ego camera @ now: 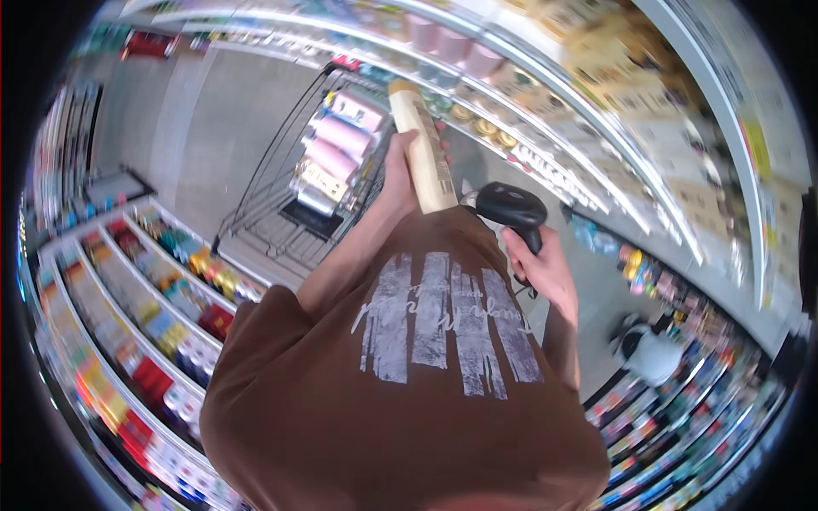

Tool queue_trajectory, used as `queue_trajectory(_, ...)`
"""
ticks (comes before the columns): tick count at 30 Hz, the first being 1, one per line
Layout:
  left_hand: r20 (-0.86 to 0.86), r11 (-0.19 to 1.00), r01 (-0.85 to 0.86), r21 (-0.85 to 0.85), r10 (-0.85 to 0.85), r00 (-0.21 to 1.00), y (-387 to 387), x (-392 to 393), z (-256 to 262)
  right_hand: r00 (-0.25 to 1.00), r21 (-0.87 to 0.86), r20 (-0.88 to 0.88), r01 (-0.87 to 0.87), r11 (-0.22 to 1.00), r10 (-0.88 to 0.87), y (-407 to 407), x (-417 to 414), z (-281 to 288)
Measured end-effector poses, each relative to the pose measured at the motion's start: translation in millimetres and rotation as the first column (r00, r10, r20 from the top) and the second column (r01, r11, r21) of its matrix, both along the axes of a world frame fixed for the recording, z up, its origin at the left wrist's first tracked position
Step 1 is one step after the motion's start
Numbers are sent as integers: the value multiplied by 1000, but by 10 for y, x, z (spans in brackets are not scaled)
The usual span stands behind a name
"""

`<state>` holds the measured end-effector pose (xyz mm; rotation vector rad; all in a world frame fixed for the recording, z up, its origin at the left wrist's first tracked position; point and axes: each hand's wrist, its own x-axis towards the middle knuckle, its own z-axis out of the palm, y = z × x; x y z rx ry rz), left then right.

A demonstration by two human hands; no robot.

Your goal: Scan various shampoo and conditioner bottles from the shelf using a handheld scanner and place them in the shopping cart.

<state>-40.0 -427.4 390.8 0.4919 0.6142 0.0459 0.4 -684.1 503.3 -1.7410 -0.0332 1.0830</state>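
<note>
A tall cream-coloured bottle (pixel 422 150) with a tan cap is gripped in my left hand (pixel 402 169), tilted, with its printed side partly showing. My right hand (pixel 537 259) holds the handle of a black handheld barcode scanner (pixel 511 205), whose head points towards the bottle's lower end. The bottle and the scanner are apart. Beyond my left forearm stands a wire shopping cart (pixel 255 172). Pink-and-white packages (pixel 345 137) lie in a row inside it, with a dark flat item (pixel 311 220) near them.
Lit shelves (pixel 556 96) of bottles and jars run along the upper right. Stocked shelving (pixel 137 287) fills the left side. At the right, another person (pixel 648 354) is near more shelves. Grey floor (pixel 223 102) shows beyond the cart.
</note>
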Motion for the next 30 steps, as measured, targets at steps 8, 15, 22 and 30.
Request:
queue_trajectory(8, -387, 785, -232, 574, 510, 768, 890, -1026, -1476, 989, -213, -55, -146, 966, 138, 505, -9, -389)
queue_trajectory(15, -619, 589, 197, 784, 716, 323, 1870, -2341, -3740, 951, -377, -163, -305, 874, 262, 956, -39, -663)
queue_trajectory(22, -867, 733, 493, 468, 489, 95, 2267, -2489, -4123, 952, -500, -219, -299, 812, 215, 1190, -151, -793)
queue_trajectory(30, -873, 729, 509, 457, 478, 99, 2191, -2475, -4173, 934, -546, -234, -356, 758, 270, 1287, -189, -917)
